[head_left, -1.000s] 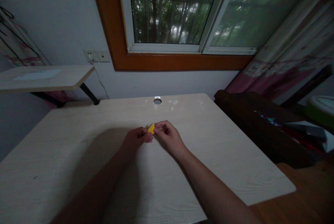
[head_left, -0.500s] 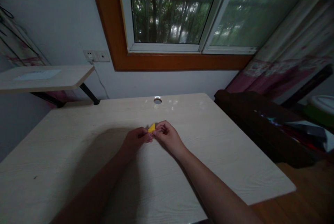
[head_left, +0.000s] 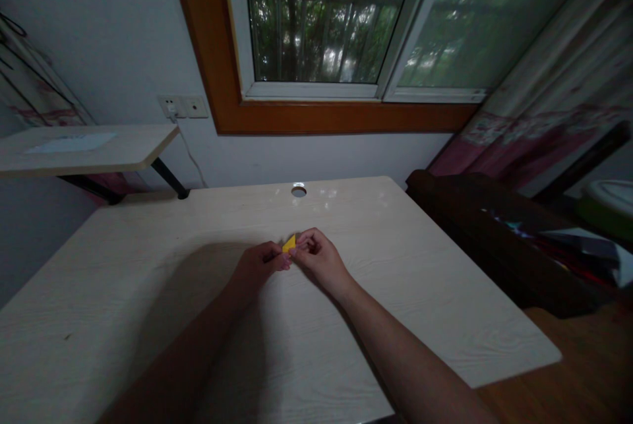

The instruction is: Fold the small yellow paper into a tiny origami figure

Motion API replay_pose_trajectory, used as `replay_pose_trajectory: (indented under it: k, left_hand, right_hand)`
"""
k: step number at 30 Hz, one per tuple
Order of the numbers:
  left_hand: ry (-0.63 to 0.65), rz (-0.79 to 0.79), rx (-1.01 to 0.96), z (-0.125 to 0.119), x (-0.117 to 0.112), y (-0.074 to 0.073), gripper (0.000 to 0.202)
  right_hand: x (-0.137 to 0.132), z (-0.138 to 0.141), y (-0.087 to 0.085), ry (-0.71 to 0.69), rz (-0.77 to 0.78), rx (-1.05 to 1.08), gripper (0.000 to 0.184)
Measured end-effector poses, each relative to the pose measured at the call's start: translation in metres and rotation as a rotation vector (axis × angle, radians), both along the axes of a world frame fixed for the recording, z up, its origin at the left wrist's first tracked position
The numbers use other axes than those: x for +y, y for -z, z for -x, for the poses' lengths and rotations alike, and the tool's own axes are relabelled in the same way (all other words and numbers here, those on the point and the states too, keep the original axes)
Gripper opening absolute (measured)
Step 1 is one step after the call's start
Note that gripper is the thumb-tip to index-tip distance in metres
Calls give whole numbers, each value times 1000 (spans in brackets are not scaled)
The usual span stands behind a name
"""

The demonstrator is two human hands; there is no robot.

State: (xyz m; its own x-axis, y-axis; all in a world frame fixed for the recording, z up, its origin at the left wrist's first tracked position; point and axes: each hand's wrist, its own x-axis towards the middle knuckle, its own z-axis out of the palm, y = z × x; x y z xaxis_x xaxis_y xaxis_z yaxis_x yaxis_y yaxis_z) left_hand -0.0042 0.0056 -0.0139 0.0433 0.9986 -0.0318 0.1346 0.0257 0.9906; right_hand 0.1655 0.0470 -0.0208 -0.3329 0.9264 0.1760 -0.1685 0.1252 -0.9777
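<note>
A small yellow piece of folded paper (head_left: pixel 289 243), roughly triangular with a point at the upper right, is pinched between my two hands above the middle of the desk (head_left: pixel 386 259). My left hand (head_left: pixel 260 262) grips its lower left edge between thumb and fingers. On the other side, my right hand (head_left: pixel 319 256) has its thumb on the front of the paper, with the fingers curled behind and beside it. The fingertips hide the lower part of the yellow paper.
A raised shelf (head_left: pixel 148 159) on black legs stands at the desk's left back, with a pale sheet (head_left: pixel 74 142) on it. Near the back edge is a round cable hole (head_left: pixel 299 192). Dark furniture (head_left: pixel 459 246) with piled items is to the right. A small dark mark (head_left: pixel 68 337) lies left.
The yellow paper has shifted very slightly to the right, its tip leaning a little more that way. Both hands keep their grip in almost the same place.
</note>
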Motion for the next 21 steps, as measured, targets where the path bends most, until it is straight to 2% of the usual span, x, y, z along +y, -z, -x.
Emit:
replay_pose_trajectory:
  k: [21]
  left_hand:
    - [6,39,1,-3,-1,-5,19]
  right_hand:
    - [-2,-1,-1,16,-20,26,19]
